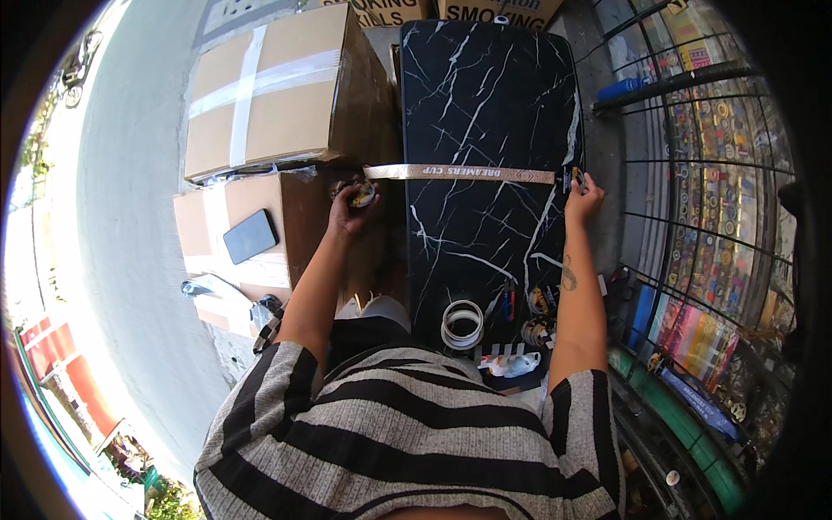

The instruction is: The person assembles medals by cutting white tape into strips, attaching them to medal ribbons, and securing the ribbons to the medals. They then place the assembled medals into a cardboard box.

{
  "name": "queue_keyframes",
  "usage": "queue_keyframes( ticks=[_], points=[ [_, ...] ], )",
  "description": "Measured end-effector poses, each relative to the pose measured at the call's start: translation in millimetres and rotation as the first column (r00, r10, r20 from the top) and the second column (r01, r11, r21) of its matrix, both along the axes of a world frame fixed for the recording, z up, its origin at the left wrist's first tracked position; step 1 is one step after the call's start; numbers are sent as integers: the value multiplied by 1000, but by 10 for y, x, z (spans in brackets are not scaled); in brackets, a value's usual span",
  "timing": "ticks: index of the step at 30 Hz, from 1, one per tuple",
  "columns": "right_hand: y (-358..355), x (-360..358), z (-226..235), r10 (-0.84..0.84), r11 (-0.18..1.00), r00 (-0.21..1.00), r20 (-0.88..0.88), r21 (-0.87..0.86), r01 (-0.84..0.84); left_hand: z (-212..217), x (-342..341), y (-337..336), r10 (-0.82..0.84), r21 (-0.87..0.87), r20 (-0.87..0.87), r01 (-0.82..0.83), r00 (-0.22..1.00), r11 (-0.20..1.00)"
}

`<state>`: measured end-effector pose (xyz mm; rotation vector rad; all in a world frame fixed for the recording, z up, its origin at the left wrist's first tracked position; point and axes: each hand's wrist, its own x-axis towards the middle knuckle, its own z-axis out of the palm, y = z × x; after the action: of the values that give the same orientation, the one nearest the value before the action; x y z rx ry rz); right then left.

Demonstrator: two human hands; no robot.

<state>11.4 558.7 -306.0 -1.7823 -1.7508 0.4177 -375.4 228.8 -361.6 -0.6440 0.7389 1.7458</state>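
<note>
A printed pinkish-gold strip [468, 173] is stretched flat from left to right across a black marble-patterned table [485, 95]. My left hand [348, 212], off the table's left edge, is closed around a dark and yellow coil [362, 194] at the strip's left end. At the table's right edge, my right hand [586, 201] pinches the strip's other end, which shows a black printed part. How the coil is wound cannot be made out. Both arms reach forward, well apart.
Taped cardboard boxes [286, 95] stand on the left, with a phone [250, 237] on the lower one. White tape rolls [462, 324], a small cutter [510, 299] and a plastic bag [513, 364] lie near me. A black wire rack [693, 217] runs along the right.
</note>
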Motion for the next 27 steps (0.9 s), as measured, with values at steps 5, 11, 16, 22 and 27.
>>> queue_keyframes(
  ticks=[5, 11, 16, 22, 27],
  points=[
    [24, -8, -14, -14, 1000, 1000, 26, -3, 14, -122, 77, -194, -81, -172, -15, 77, 997, 982],
    [9, 42, -12, -14, 999, 993, 115, -37, 18, -19, 283, -375, -179, -184, -69, 164, 981, 969],
    [-138, -16, 217, -61, 998, 987, -147, 13, 63, 326, 426, -458, -318, -166, -150, 293, 936, 942],
    [-1485, -221, 830, 336, 941, 862, -379, 166, -294, 943, 593, -642, -520, -182, -342, 488, 783, 854],
    [-3052, -248, 1269, 561, 751, 568, -602, 82, -655, 1302, 927, -853, -424, -103, -394, 420, 815, 902]
  ],
)
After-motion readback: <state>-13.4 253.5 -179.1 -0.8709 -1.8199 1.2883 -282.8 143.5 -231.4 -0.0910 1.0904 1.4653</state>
